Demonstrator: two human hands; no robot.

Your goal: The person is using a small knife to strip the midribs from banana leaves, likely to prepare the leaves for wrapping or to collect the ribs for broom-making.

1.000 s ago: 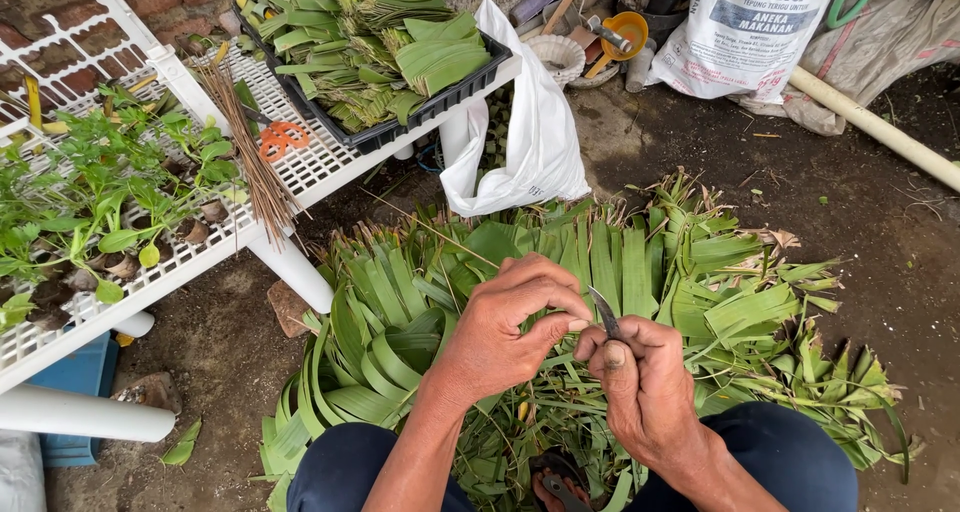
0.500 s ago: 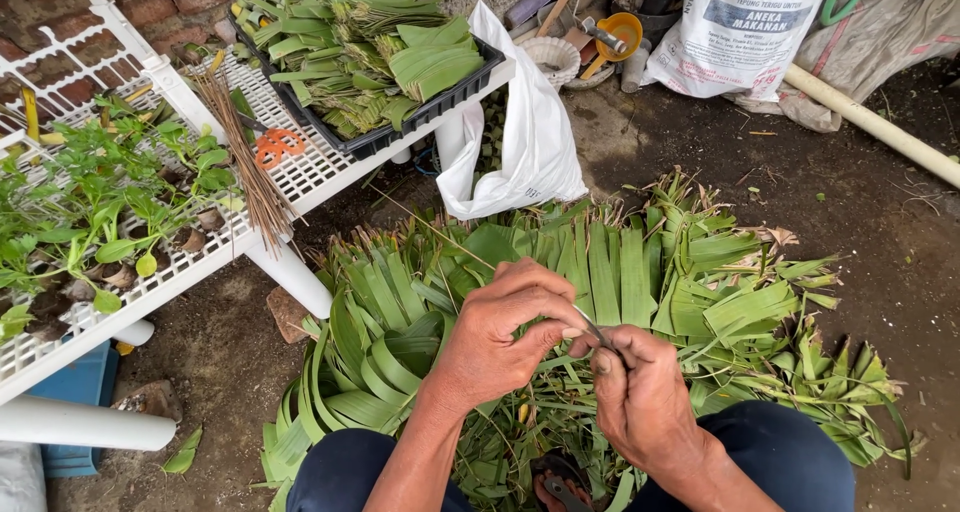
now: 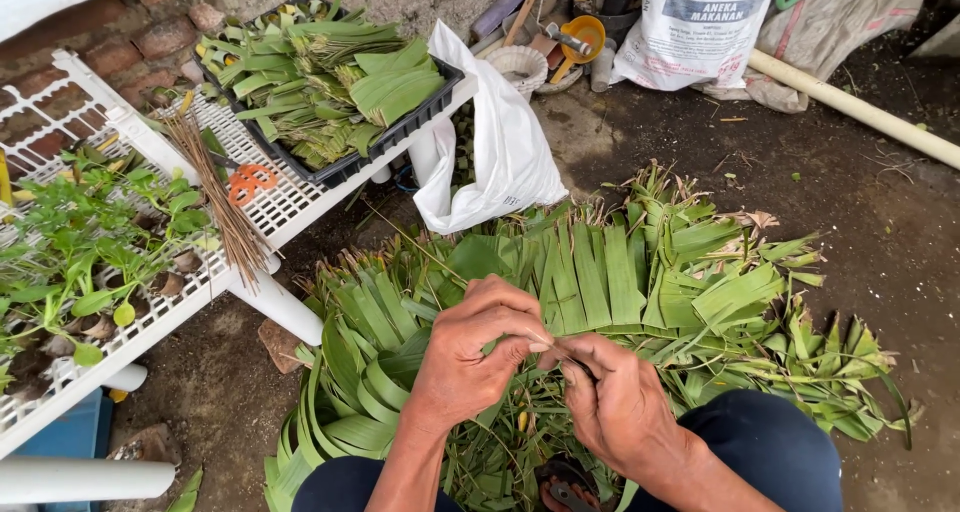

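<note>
Far to the left of the hands, a white rack holds little plants, brown sticks, orange scissors and a black tray of folded leaves. The left hand curls shut, pinching a thin strip. The right hand pinches its other end, touching the left. The strip sits between the fingertips, over the leaf pile. It looks best to hold it tight and pull slowly, so it does not snap.
</note>
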